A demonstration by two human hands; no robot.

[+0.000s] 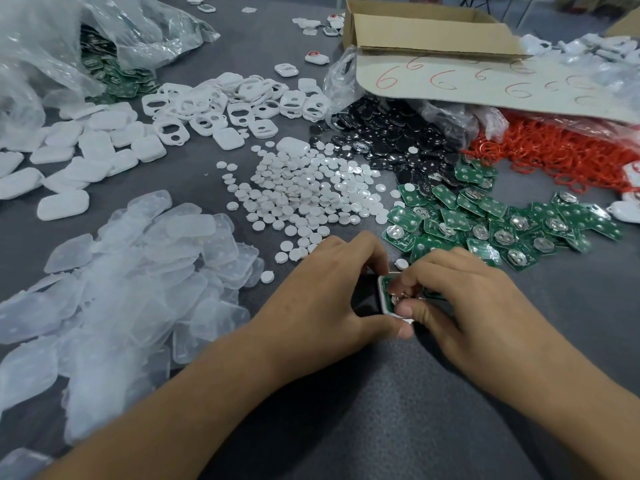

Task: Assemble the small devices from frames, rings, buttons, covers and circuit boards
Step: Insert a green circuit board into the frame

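A small white frame [383, 295] with a green circuit board [388, 285] inside it sits on the grey table between my hands. My left hand [332, 292] grips the frame from the left, thumb under its near edge. My right hand [474, 303] pinches the board and frame from the right, fingers curled over them. Much of the device is hidden by my fingers. Loose piles lie beyond: white round buttons [311, 199], green circuit boards [502, 223], white frames [235, 105], white covers [86, 157], red rings [561, 150].
Clear plastic covers [138, 271] are heaped at the left. Black round discs [398, 140] spill from a bag. A cardboard box [429, 29] and a card with red numbers [485, 81] stand at the back right. Plastic bags [69, 39] lie at the back left.
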